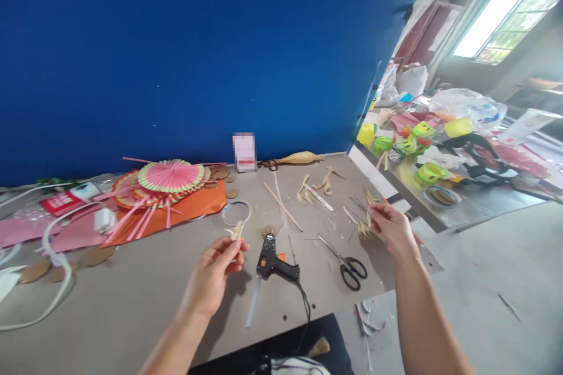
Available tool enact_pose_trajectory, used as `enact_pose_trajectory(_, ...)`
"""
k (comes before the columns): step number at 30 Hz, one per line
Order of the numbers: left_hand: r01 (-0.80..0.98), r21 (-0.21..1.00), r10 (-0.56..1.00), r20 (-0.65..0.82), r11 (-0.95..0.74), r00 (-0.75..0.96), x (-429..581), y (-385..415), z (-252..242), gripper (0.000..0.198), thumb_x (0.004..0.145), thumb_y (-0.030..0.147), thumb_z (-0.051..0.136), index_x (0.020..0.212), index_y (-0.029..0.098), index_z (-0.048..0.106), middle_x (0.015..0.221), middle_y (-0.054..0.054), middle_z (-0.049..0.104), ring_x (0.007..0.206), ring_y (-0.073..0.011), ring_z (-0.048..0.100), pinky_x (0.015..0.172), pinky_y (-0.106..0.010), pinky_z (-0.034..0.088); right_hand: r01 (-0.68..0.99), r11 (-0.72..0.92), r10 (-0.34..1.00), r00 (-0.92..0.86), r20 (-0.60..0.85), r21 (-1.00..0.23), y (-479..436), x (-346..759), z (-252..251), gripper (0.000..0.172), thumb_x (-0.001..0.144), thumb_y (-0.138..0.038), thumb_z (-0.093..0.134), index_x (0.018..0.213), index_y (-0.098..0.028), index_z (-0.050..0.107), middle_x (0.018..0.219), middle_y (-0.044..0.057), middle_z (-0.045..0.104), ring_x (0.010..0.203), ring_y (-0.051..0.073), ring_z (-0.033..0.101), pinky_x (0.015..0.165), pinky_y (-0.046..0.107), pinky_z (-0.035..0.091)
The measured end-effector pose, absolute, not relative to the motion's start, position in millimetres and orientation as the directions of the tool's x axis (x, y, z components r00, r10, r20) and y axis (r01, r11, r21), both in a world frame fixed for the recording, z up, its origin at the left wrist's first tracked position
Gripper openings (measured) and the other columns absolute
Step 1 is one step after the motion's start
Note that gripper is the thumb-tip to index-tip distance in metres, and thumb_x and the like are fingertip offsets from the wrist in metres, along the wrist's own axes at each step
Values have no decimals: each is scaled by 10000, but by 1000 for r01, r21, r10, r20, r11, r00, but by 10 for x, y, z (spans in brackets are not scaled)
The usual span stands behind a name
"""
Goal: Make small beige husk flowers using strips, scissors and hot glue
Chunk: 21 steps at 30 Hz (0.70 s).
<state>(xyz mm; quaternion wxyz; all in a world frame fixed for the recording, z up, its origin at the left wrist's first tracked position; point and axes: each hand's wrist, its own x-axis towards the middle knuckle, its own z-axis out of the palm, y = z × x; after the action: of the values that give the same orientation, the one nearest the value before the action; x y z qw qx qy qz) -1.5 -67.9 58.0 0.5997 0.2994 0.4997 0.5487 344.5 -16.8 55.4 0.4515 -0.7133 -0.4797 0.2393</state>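
Observation:
My left hand (220,269) is closed in a pinch on a pale dried plant piece (238,231) with thin, split ends, held above the table. At the right, my right hand (393,228) has its fingertips together over a small pile of similar dried pieces (364,231); what lies between them is hidden. Between my hands, a black hot glue gun (278,265) lies on its side with a glue stick (252,304) out of its back. Black-handled scissors (347,266) rest near my right hand, blades slightly apart. Beyond the gun lies a thin wooden stick (282,206).
Pink-and-green paper fans (173,183) lie on orange paper (215,199) at the left, near a white cable (65,272). A clear ring (236,212) lies behind the gun. A blue panel (197,58) closes off the back. A cluttered second table (484,211) stands right.

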Motion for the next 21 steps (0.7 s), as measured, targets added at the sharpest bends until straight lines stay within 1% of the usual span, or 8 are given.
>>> enact_pose_trajectory(2,-342,919,967,-238,195,-87,76,-687,602,211,651,307,679,756,136,610,707,-23,649,518,-73,516,501,-179,418,368,-45,944,321,82,-929,-220,3074,689,294,678,-430,536,806,-167,563,578,-9,533,455,99,456,430,224,368)
enact_pose_trajectory(4,-321,930,976,-209,180,-58,166,-686,633,210,667,317,662,738,127,608,720,-37,649,511,-81,529,491,-191,411,84,36,992,114,46,-996,-300,2651,806,259,628,-363,641,769,-160,565,564,-16,524,448,87,455,429,216,380)
enact_pose_trajectory(5,-321,931,980,-195,172,-43,203,-685,649,207,671,317,656,731,126,603,720,-41,650,505,-84,530,487,-196,407,9,39,999,32,40,-999,-349,2444,852,231,631,-328,657,762,-159,570,545,-22,521,450,85,460,439,214,393)
enact_pose_trajectory(7,-341,927,983,-180,156,-40,252,-687,681,201,676,319,651,732,136,590,728,-42,655,496,-84,532,496,-206,407,-46,28,993,-115,33,-999,-449,2081,912,202,650,-266,652,805,-155,584,585,-11,552,501,96,508,477,219,428)
enact_pose_trajectory(9,-355,923,983,-177,150,-43,269,-701,708,206,669,322,656,726,140,578,709,-35,652,482,-80,528,489,-205,396,-46,60,974,-215,69,-997,-533,1815,931,192,682,-225,611,861,-162,581,659,0,574,548,102,537,510,223,453)
enact_pose_trajectory(15,-322,941,988,-137,109,-65,244,-766,758,197,669,319,656,666,140,574,508,17,560,469,-90,518,488,-203,386,109,389,907,-221,359,-915,-647,1531,898,190,774,-124,486,947,-194,524,769,14,581,678,119,569,633,246,488)
enact_pose_trajectory(18,-307,949,993,-99,73,-71,246,-789,774,195,663,318,664,667,142,580,536,15,567,482,-95,528,506,-212,403,170,514,851,-219,477,-841,-657,1512,896,205,793,-118,469,975,-204,508,791,22,579,704,129,564,674,270,482)
enact_pose_trajectory(21,-292,955,995,-78,58,-58,250,-803,764,201,671,328,660,661,142,584,544,9,565,491,-104,533,517,-225,414,214,578,814,-215,539,-787,-649,1501,896,248,797,-108,459,1018,-218,487,810,28,578,712,136,560,683,288,477)
